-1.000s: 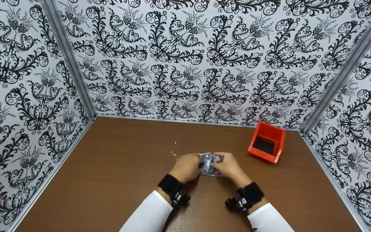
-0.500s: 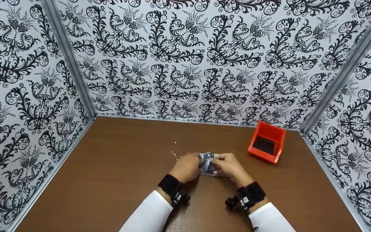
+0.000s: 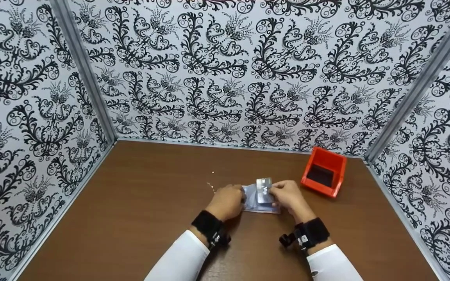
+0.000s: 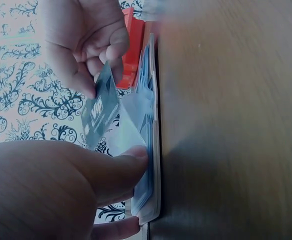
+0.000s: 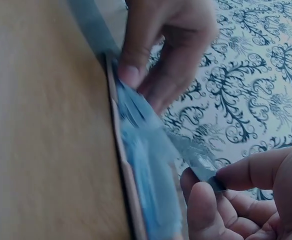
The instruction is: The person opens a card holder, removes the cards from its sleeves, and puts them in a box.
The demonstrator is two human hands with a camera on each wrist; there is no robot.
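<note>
An opened card holder with clear plastic sleeves lies on the brown table. My left hand grips its left side. In the left wrist view the thumb presses a lifted clear sleeve, with a finger at the holder's edge. Between thumb and fingers, my right hand pinches a silvery-grey bank card by its right edge. That card is tilted and raised above the sleeves, its printed face showing. The right wrist view has the card nearly edge-on at the right fingertips.
A red plastic bin with a dark patch on its floor stands at the back right of the table. Several tiny pale specks lie beyond the left hand. Patterned walls enclose the back and sides.
My right hand has drawn the bank card up and right from the sleeves, and its face now shows more fully. The left hand keeps its place on the card holder.
</note>
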